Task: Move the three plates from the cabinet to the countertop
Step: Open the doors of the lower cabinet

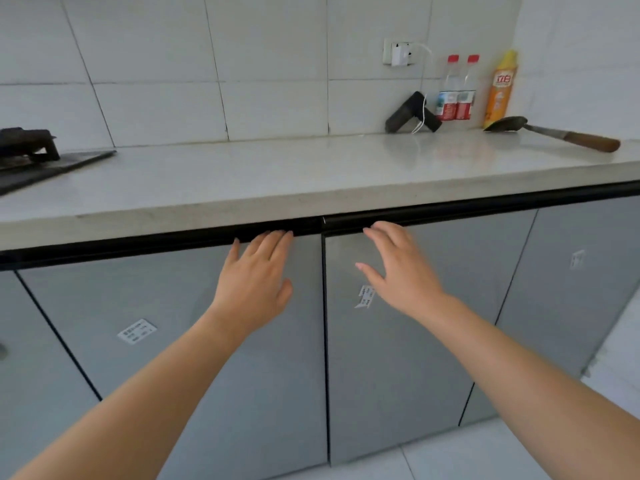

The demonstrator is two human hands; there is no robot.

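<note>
The left hand (258, 271), fingers straight and together, has its tips at the dark strip atop one closed cabinet door (207, 358). At its 3 o'clock the right hand (398, 268), fingers spread, is by the second door (398, 375). The plates are out of sight. On the countertop (277, 174), at 1 o'clock: two red-capped bottles (456, 90) and one yellow bottle (500, 91).

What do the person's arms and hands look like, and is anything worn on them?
The left hand and the right hand are bare: no gloves, rings, watch or bracelet show. The left forearm and the right forearm are bare too, with no sleeve in the picture.
</note>
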